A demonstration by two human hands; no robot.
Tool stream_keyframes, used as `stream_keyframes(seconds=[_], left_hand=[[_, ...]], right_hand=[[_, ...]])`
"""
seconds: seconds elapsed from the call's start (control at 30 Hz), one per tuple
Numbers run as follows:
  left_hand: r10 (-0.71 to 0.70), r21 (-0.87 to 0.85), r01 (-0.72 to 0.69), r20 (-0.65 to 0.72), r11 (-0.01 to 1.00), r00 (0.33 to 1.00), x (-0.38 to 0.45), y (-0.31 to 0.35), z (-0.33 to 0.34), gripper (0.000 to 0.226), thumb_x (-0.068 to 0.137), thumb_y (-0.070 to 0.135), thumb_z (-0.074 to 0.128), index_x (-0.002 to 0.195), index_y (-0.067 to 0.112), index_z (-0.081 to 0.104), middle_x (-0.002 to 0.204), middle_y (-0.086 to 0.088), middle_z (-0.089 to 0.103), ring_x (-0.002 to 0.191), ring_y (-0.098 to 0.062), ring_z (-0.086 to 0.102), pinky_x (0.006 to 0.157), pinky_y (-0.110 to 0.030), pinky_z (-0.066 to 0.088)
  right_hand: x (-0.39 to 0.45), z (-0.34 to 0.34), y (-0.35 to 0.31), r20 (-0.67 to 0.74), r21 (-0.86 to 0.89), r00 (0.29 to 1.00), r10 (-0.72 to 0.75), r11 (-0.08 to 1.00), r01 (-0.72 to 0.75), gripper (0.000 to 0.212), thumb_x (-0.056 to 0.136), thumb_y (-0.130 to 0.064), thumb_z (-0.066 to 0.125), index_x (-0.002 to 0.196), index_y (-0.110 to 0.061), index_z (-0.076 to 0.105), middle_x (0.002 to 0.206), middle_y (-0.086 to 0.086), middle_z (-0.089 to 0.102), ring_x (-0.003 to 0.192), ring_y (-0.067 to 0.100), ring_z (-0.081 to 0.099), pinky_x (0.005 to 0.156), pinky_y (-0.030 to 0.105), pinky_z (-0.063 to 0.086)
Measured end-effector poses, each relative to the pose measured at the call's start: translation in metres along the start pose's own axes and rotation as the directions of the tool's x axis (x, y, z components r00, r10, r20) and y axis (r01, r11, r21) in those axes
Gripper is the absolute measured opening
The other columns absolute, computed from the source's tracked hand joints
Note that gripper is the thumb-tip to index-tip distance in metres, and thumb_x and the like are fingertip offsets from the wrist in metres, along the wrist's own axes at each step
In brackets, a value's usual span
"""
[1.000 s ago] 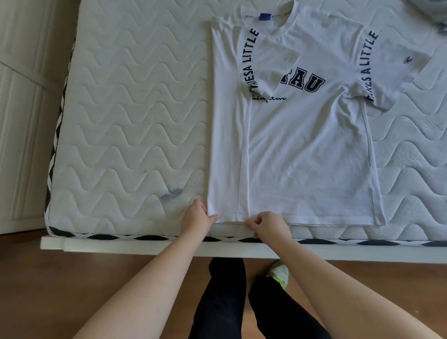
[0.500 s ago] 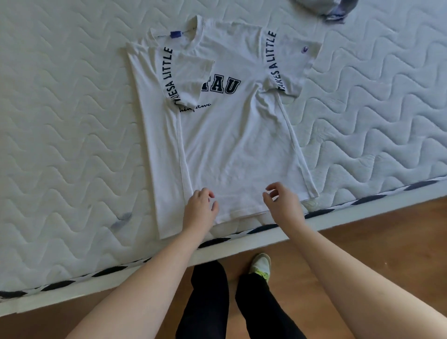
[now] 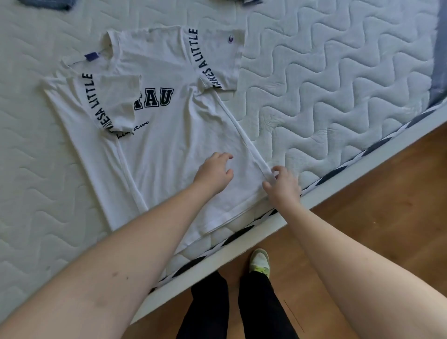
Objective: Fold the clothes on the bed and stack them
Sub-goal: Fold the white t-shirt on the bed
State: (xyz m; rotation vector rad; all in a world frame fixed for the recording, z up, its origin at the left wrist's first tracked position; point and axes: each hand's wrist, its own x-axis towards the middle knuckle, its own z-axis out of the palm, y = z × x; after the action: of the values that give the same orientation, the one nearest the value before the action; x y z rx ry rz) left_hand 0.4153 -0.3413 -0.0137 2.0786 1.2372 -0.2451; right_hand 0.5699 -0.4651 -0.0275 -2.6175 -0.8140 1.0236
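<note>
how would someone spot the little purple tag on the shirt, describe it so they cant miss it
On the quilted mattress lies a white t-shirt with dark lettering. At its far end, inside the neckline, sits the purple tag. It is the only solid purple patch at the collar; the small purple logo is on the unfolded sleeve.

white t-shirt (image 3: 169, 154) with navy lettering, white wave-quilted mattress (image 3: 326, 84), black trousers (image 3: 242, 309), brown wood floor (image 3: 387, 229)

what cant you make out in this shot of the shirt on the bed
Head view:
- Chest print on the shirt: the folded-in sleeve hides its start; only "TAU" shows.
- Script line under it: too small to read.
- Blue clothes at the top: cut off by the frame edge.
- Right hand: whether it pinches the shirt's side seam is unclear.
- Left hand: whether it touches the shirt is unclear.
</note>
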Motion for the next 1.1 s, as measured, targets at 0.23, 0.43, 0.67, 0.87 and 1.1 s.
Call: stream_keyframes(seconds=[0.23, 0.43, 0.67, 0.87, 1.1], left_hand=[[-0.065, -0.139, 0.067, 0.02, 0.988, 0.998, 0.035, 0.014, -0.008, 0.038, 0.097, 0.033, 0.049, 0.131, 0.016, 0.051, 0.128, -0.006, 0.051, 0.107, -0.019, 0.054, 0.086, -0.027, 0.041], [-0.305, -0.372, 0.297, 0.038, 0.879, 0.951, 0.046, 0.02, -0.023, 0.052, 0.083, 0.06, 0.061, 0.107, 0.014, 0.052, 0.102, -0.007, 0.063, 0.091, -0.031, 0.065, 0.077, -0.044, 0.058], [-0.353, -0.222, 0.345, 0.003, 0.912, 0.936, 0.04, -0.009, -0.038, 0.025, 0.09, 0.028, 0.054, 0.103, 0.007, 0.053, 0.11, -0.013, 0.061, 0.098, -0.035, 0.06, 0.082, -0.038, 0.054], [-0.393, -0.314, 0.368, -0.015, 0.875, 0.92, 0.004, -0.074, -0.038, 0.026, 0.093, 0.028, 0.058, 0.107, 0.006, 0.06, 0.111, -0.012, 0.065, 0.102, -0.032, 0.06, 0.08, -0.031, 0.047], [-0.39, -0.475, 0.377, 0.076, 0.795, 0.918, -0.021, -0.103, -0.021, 0.025, 0.081, 0.025, 0.077, 0.098, 0.017, 0.06, 0.093, -0.002, 0.068, 0.093, -0.024, 0.066, 0.086, -0.033, 0.052]], right_hand=[[-0.007, 0.001, -0.012, -0.009, 0.161, 0.996, -0.093, 0.983, 0.093, 0.028, 0.09, -0.023, 0.054, 0.116, -0.02, 0.064, 0.088, -0.007, 0.055, 0.073, 0.012, 0.05, 0.054, 0.026, 0.034], [-0.048, 0.022, -0.037, -0.018, 0.097, 0.947, -0.32, 0.942, 0.32, 0.035, 0.093, -0.018, 0.051, 0.127, -0.019, 0.06, 0.094, 0.0, 0.051, 0.084, 0.019, 0.05, 0.064, 0.032, 0.037], [-0.08, 0.051, -0.067, 0.117, -0.018, 0.876, -0.468, 0.881, 0.473, 0.039, 0.091, -0.008, 0.049, 0.129, -0.012, 0.058, 0.098, 0.011, 0.054, 0.078, 0.033, 0.055, 0.063, 0.041, 0.046], [-0.094, 0.071, -0.071, 0.242, -0.16, 0.839, -0.488, 0.833, 0.53, 0.043, 0.089, -0.006, 0.047, 0.13, -0.015, 0.057, 0.105, 0.008, 0.054, 0.08, 0.033, 0.055, 0.057, 0.031, 0.029], [-0.104, 0.091, -0.063, 0.386, -0.249, 0.774, -0.501, 0.752, 0.611, 0.04, 0.093, -0.036, 0.056, 0.13, -0.021, 0.052, 0.11, 0.003, 0.055, 0.096, 0.025, 0.052, 0.077, 0.03, 0.04]])
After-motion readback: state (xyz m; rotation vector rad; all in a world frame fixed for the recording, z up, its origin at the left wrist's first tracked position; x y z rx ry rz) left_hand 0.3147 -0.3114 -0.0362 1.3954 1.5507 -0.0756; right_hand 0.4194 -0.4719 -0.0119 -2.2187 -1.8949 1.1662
